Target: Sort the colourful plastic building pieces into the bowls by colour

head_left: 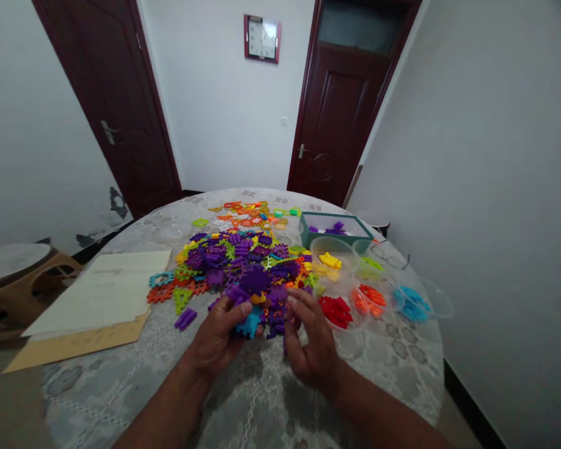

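Note:
My left hand [217, 340] curls around a clump of blue and purple interlocking plastic pieces [252, 323] at the near edge of a large pile. My right hand [311, 340] rests against the clump's right side with its fingers apart. The multicoloured pile of plastic building pieces [243, 257] is mostly purple and spreads across the round table [355, 368], which has a patterned cover. A loose purple piece [186, 318] lies left of my left hand. Transparent bowls of sorted red [335, 312] and orange [368, 300] pieces sit to my right.
Yellow pieces [331, 262] and blue pieces [411, 304] fill other transparent bowls. A teal box [336, 229] holds purple pieces. Eyeglasses [388, 257] lie at the right. Papers [98, 293] and a brown envelope [75, 343] overhang the table's left edge. Walls and doors stand beyond.

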A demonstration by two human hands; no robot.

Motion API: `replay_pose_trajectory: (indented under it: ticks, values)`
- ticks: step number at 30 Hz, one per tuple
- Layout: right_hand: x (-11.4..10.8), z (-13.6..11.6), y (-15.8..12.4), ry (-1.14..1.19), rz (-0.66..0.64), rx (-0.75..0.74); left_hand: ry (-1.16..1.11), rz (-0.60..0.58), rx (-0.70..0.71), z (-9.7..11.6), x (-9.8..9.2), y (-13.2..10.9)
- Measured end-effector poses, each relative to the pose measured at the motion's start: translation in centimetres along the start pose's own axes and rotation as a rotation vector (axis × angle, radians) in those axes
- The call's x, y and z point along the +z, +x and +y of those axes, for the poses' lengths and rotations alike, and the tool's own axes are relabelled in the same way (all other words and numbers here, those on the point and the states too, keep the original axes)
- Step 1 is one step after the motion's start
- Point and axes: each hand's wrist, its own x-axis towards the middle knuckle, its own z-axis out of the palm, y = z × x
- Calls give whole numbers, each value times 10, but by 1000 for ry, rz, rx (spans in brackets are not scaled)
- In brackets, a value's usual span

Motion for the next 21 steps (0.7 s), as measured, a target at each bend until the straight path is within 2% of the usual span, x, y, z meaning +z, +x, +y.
replay_pose_trajectory:
  ticks: [3,6,9,13,16,18,21]
  values:
    - [-13,-10,27,10,63,210,31,-74,-2,3,23,-4]
    - [-25,-11,57,61,22,361,39,-138,-10,0,45,-1]
    - [-31,2,79,135,-26,445,8,-140,-29,-9,60,10]
    - [-32,24,86,372,47,653,-58,-61,-30,-24,66,26]
    - [-39,32,81,398,130,703,-88,-26,-40,-32,59,32]
    - [-53,35,78,356,46,700,-86,-14,-61,-34,53,32]
    - [-80,45,76,279,-241,694,-68,6,-87,-35,47,31]
